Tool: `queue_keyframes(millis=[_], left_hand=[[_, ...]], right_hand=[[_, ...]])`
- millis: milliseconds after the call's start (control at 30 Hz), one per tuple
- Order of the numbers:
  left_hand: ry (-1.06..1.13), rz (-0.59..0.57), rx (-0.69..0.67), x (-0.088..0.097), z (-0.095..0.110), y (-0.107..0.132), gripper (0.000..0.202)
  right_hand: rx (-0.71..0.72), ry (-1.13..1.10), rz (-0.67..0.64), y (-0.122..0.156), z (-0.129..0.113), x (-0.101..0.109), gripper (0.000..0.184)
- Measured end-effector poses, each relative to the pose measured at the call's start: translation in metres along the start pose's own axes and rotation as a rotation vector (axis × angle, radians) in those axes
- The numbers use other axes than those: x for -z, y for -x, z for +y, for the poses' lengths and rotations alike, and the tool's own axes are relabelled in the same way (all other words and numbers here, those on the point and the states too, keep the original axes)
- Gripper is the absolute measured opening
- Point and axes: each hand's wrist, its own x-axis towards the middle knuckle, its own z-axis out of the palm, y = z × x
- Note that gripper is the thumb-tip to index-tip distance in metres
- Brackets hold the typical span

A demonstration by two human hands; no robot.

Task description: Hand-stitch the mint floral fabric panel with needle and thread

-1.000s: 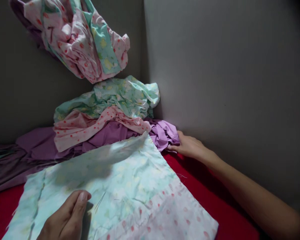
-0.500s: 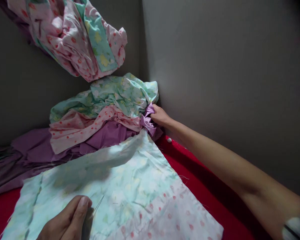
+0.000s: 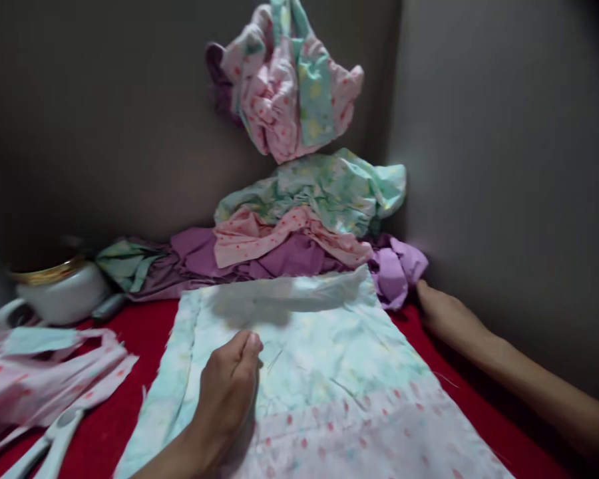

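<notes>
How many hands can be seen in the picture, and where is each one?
2. The left hand rests on the pale green cloth in front. The right hand lies by the purple cloth near the wall. None seems hidden.

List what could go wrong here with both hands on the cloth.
The left hand pinches what looks like a needle on the pale patchwork cloth; it could prick a finger. The right hand nudges the purple cloth, so the fabric pile may topple. Scissors lie near the left arm.
</notes>
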Motion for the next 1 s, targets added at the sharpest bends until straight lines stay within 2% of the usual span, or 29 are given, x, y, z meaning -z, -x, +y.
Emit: queue_keyframes(millis=[67, 133, 200, 267, 300, 367, 400, 467, 533, 633, 700, 1000], left_hand=[[0.102, 0.03, -0.008, 0.001, -0.002, -0.002, 0.033], [0.209, 0.039, -0.029, 0.001, -0.002, -0.004, 0.032], [0.3, 0.03, -0.063, 0.001, -0.002, -0.003, 0.03], [0.362, 0.009, -0.105, 0.001, 0.0, 0.001, 0.029], [0.38, -0.002, -0.127, 0.0, 0.0, 0.004, 0.028], [0.398, -0.028, -0.167, 0.0, 0.002, 0.009, 0.026], [0.4, -0.038, -0.184, 0.0, 0.003, 0.011, 0.026], [0.399, -0.045, -0.206, 0.0, 0.004, 0.013, 0.026], [0.394, -0.04, -0.21, -0.001, 0.005, 0.013, 0.026], [0.348, -0.049, -0.187, -0.003, 0.005, 0.011, 0.024], [0.302, -0.06, -0.179, -0.004, 0.003, 0.01, 0.02], [0.126, -0.063, -0.331, -0.007, -0.001, 0.008, 0.012]], right_hand=[[-0.013, -0.061, -0.078, 0.009, 0.004, 0.019, 0.024], [0.002, -0.148, -0.138, 0.019, -0.006, 0.043, 0.016], [0.05, -0.319, -0.169, 0.032, -0.036, 0.064, 0.013], [0.01, -0.844, -0.263, 0.045, -0.084, 0.07, 0.019], [-0.016, -1.09, -0.321, 0.049, -0.11, 0.067, 0.02], [-0.091, -1.524, -0.565, 0.054, -0.155, 0.05, 0.021], [-0.14, -1.699, -0.677, 0.055, -0.172, 0.039, 0.021], [-0.203, -1.916, -0.876, 0.053, -0.191, 0.013, 0.023], [-0.188, -2.005, -0.928, 0.051, -0.194, -0.007, 0.03], [-0.191, -2.063, -0.858, 0.05, -0.185, -0.023, 0.032], [-0.196, -2.075, -0.839, 0.052, -0.181, -0.024, 0.03], [-0.227, -2.068, -0.899, 0.05, -0.181, -0.026, 0.017]])
